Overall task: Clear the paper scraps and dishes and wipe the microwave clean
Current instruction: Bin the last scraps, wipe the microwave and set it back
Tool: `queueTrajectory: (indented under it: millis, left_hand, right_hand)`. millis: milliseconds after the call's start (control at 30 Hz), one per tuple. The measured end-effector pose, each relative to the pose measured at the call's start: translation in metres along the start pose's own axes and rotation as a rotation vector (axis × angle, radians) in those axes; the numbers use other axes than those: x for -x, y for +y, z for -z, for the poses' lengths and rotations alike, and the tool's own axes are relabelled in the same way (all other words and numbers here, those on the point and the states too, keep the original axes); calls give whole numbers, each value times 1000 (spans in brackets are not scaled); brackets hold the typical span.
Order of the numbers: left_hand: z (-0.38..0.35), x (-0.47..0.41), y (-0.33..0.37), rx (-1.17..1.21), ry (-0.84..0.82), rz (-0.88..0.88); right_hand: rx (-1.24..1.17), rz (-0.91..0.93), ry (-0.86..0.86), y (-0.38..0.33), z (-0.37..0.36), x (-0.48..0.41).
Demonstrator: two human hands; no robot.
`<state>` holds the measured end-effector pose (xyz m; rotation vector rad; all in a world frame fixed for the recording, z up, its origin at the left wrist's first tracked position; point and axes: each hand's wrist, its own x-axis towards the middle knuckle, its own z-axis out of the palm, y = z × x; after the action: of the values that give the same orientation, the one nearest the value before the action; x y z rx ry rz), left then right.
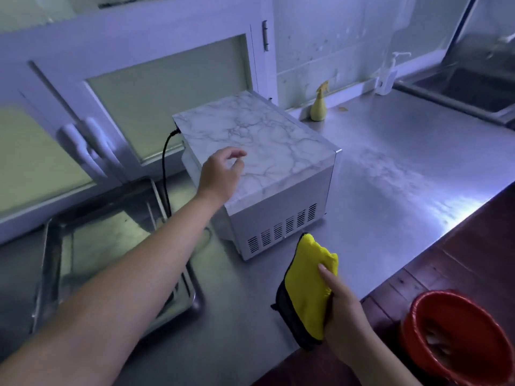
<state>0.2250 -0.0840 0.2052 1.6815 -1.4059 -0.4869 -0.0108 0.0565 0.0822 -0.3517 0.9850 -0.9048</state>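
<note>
At the left end of the steel bench [390, 176] lay a metal tray [50, 274]. Just right of it, the left hand [220, 176] hung over the marble-patterned top of the microwave [264, 140], which stood mid-bench; its fingers were loosely curled and held nothing. Near the front edge, the right hand [345, 310] gripped a yellow cloth [306, 288]. A yellow spray bottle [319, 105] stood by the back edge.

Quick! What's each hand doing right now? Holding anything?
The left hand is open, holding nothing, by the microwave top.
The right hand grips the yellow cloth.
</note>
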Motion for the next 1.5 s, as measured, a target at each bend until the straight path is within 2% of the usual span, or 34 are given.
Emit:
queueTrajectory:
  millis: [67,133,200,267,333,400,467,600,700,767,900,1000,1067,1133,1233,1333,1400,1500]
  left_hand:
    - [0,44,9,169,-49,-31]
    - [-8,92,11,318,-195,23]
    - [-22,139,7,395,-311,131]
    - [-38,178,1,483,-359,297]
    - [-49,206,-4,666,-395,457]
    - [-50,223,-9,796,-401,481]
    - [-43,234,-14,805,-301,456]
    - [-15,249,-28,742,89,498]
    - [9,257,-39,699,159,487]
    - [21,263,-44,720,118,505]
    - [34,282,-44,852,-134,435]
    - [27,296,-44,933,-250,410]
    - [14,303,-45,1014,-295,436]
    - [-2,309,-48,1094,-322,463]
    - [-28,316,-46,1033,-328,442]
    - [-55,322,-34,837,-193,499]
    - [-69,325,-25,767,-129,490]
    - [-81,327,-10,849,-253,393]
  right_hand:
    - [3,22,-22,-8,5,4]
    - [46,66,-23,-14,4,6]
    - [137,163,-17,-19,-2,9]
    - [208,263,-89,-19,-13,15]
    - [228,269,-206,-12,-25,21]
    - [264,215,-257,-2,-35,30]
    - [275,150,-312,4,-43,36]
    - [467,172,-400,6,-57,46]
    - [536,245,-379,7,-62,53]
    - [602,303,-329,8,-57,57]
    - [667,313,-345,7,-40,71]
    - [642,189,-442,4,-24,85]
    - [563,50,-487,4,-10,96]
    - [492,-10,-510,7,7,106]
    - [480,68,-373,14,28,119]
    - [532,206,-169,13,40,127]
    - [542,283,-112,9,45,129]
    - [525,337,-83,1,49,122]
